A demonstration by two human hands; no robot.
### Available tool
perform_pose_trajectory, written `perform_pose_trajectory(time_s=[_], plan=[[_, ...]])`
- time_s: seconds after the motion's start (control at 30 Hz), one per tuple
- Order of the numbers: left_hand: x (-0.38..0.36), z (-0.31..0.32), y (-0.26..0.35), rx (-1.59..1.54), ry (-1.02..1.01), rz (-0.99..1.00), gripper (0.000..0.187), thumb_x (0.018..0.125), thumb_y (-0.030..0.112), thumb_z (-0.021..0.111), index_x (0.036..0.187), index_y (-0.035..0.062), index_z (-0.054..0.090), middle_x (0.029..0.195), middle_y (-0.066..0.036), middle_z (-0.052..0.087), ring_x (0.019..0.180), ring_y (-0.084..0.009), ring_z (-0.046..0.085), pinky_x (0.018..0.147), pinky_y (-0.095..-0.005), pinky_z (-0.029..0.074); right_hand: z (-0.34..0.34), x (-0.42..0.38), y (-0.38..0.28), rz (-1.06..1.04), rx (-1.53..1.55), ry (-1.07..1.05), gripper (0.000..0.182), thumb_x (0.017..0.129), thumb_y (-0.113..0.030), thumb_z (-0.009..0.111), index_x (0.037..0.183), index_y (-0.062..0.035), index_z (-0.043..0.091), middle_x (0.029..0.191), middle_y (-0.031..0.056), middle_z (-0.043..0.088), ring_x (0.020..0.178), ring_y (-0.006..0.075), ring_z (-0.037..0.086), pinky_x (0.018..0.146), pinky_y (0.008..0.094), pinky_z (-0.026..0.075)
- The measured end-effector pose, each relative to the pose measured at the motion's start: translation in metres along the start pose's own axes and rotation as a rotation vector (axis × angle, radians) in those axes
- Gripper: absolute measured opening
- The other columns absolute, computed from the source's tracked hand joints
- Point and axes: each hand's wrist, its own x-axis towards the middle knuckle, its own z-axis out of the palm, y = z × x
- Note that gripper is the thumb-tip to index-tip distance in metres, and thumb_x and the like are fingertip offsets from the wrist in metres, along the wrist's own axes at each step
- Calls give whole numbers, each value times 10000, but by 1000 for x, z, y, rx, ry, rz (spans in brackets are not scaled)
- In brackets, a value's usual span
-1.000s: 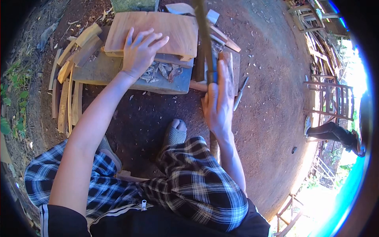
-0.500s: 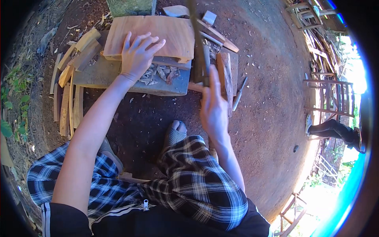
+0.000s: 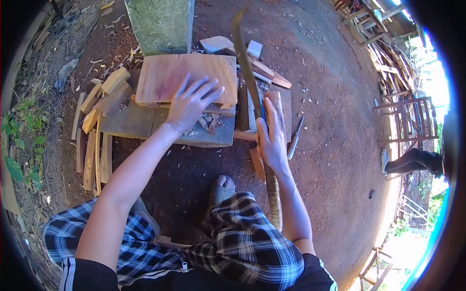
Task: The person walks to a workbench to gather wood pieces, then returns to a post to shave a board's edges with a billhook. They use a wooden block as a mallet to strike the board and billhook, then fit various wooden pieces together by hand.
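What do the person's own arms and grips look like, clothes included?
The left grip and right grip are bare human hands with no gloves. The left arm and right arm are uncovered from above the elbow down. Short black sleeves cover the upper arms, trimmed with white stripes on the outer side.

Single head-worn view, wide-angle, facing forward and steeply down over the wearer's lap [image 3: 238,233]. Hands [image 3: 188,107] register at close range near frame centre; another person's legs [image 3: 413,161] register far off, towards the curved right edge.
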Motion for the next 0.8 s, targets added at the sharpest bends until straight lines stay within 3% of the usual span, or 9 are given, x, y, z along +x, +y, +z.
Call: perform_pose_trajectory(time_s=[0.1, 0.23, 0.4, 0.5, 0.53, 0.63, 0.7, 0.77, 0.8], plan=[[0, 5, 2, -98, 2, -68, 563, 788, 31, 602, 1301, 265, 597, 1333, 14, 586, 1262, -195, 524, 1137, -507, 298, -19, 19, -21, 320, 169, -289, 534, 1037, -299, 402, 1533, -148, 270, 1114, 258, 641, 988, 336, 657, 868, 431, 484], [4, 2, 3, -89, 24, -89, 519, 794, 47, 598, 1262, 270, 631, 1301, 34, 607, 1245, -186, 537, 1127, -486, 320, -29, 46, -29, 205, 175, -147, 494, 1036, -257, 402, 1518, -175, 330, 992, 220, 656, 876, 344, 670, 819, 436, 491], [2, 3, 5, -71, 20, -105, 493, 805, 64, 590, 1248, 272, 644, 1296, 40, 610, 1243, -180, 538, 1131, -489, 310, -10, 40, -15, 162, 73, -234, 472, 1021, -174, 410, 1491, -144, 373, 1419, 207, 494, 1240, 401, 539, 983, 443, 452], [1, 4, 2, -59, 10, -116, 512, 805, 57, 590, 1264, 281, 634, 1298, 44, 610, 1244, -176, 537, 1136, -508, 292, -13, 42, -10, 262, 22, -317, 458, 1027, -186, 408, 1483, -150, 393, 1406, 203, 510, 1118, 360, 629, 947, 417, 475], [1, 4, 1, -56, 18, -109, 499, 814, 60, 579, 1255, 286, 642, 1291, 43, 616, 1244, -175, 538, 1140, -515, 278, -19, 46, -10, 278, 77, -335, 473, 1029, -241, 409, 1499, -209, 367, 1342, 265, 528, 1113, 456, 596, 932, 484, 484], [4, 5, 2, -62, 31, -108, 481, 828, 65, 562, 1241, 295, 653, 1282, 42, 625, 1245, -176, 539, 1145, -519, 260, -29, 51, -19, 237, 222, -225, 476, 1030, -238, 408, 1503, -208, 357, 1287, 255, 571, 1079, 448, 619, 893, 484, 506], [1, 7, 4, -71, 30, -118, 475, 833, 67, 555, 1235, 299, 657, 1280, 44, 627, 1246, -177, 539, 1146, -516, 256, -44, 56, -50, 511, 282, -297, 471, 1030, -228, 408, 1498, -207, 365, 1276, 245, 589, 1083, 425, 630, 873, 466, 526], [2, 8, 2, -55, 35, -114, 490, 830, 58, 559, 1243, 305, 652, 1297, 48, 617, 1247, -176, 539, 1145, -510, 250, -43, 57, -51, 388, 194, -218, 464, 1029, -224, 413, 1491, -205, 377, 1226, 247, 619, 1009, 428, 657, 828, 468, 539], [3, 7, 3, -57, 37, -110, 490, 830, 58, 559, 1243, 305, 652, 1297, 48, 617, 1247, -176, 539, 1145, -510, 250, -17, 45, -20, 74, 124, -113, 454, 1036, -216, 373, 1488, -177, 388, 1352, 245, 538, 1087, 327, 647, 882, 419, 520]])
